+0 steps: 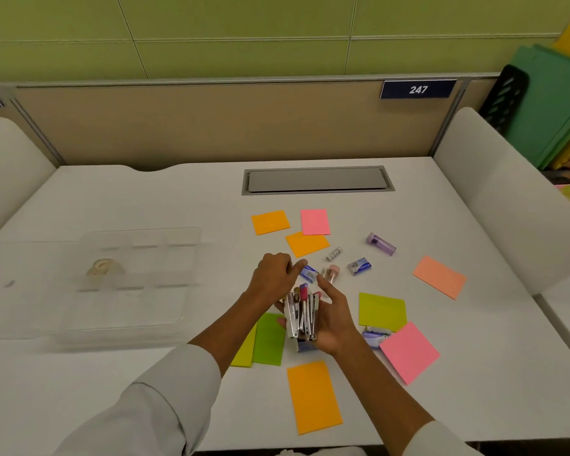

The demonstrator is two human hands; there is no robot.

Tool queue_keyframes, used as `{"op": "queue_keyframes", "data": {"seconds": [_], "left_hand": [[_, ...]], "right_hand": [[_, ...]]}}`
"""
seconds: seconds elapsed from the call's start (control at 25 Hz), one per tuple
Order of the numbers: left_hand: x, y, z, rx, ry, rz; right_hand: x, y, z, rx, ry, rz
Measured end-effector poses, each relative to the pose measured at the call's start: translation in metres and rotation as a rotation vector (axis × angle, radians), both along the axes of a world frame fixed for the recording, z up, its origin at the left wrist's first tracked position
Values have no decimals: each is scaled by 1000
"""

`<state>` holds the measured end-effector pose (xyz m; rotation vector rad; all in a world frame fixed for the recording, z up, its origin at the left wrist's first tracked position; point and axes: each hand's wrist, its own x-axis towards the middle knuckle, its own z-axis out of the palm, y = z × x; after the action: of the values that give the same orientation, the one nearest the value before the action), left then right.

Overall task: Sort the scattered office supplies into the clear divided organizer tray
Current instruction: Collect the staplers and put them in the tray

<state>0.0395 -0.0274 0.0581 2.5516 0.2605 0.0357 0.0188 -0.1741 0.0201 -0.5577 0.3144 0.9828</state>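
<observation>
1. The right hand (334, 319) cups a bundle of metal staplers (301, 315) held upright, its fingers curled round their right side with the thumb raised.
2. The left hand (273, 274) sits just above the bundle, its fingers curled and pinching a small blue staple box (309, 273) at the tips.
3. The clear plastic organizer tray (139, 278) lies well left of the fingers on the white counter (112, 373), with a pale roll of tape (104, 268) in one compartment; which one I cannot tell through the glare.
4. Flat paper sticky notes ring the hands: an orange note (313, 396) nearest the viewer, a green note (269, 339) under the left wrist, a pink note (408, 352) to the right.
5. Just beyond the fingers lie a second staple box (359, 266), a pink cylindrical piece (333, 271) and a purple translucent sharpener (380, 244).
</observation>
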Motion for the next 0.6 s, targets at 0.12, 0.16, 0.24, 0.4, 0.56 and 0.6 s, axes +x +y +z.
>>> {"op": "queue_keyframes", "data": {"seconds": [0.12, 0.16, 0.24, 0.4, 0.56, 0.6], "left_hand": [[-6, 17, 0, 47, -32, 111], [-8, 25, 1, 60, -49, 136], [-15, 47, 3, 57, -117, 155], [-35, 105, 4, -6, -306, 116], [-70, 176, 3, 77, -433, 124], [-82, 196, 1, 110, -447, 101]], "right_hand": [[-8, 22, 5, -45, -29, -28], [-12, 29, 6, -57, -44, -33], [-16, 43, 7, -73, -63, -39], [-17, 83, 13, -104, -86, -68], [-11, 138, 28, -206, -193, -48], [-10, 155, 32, -228, -243, -28]]}}
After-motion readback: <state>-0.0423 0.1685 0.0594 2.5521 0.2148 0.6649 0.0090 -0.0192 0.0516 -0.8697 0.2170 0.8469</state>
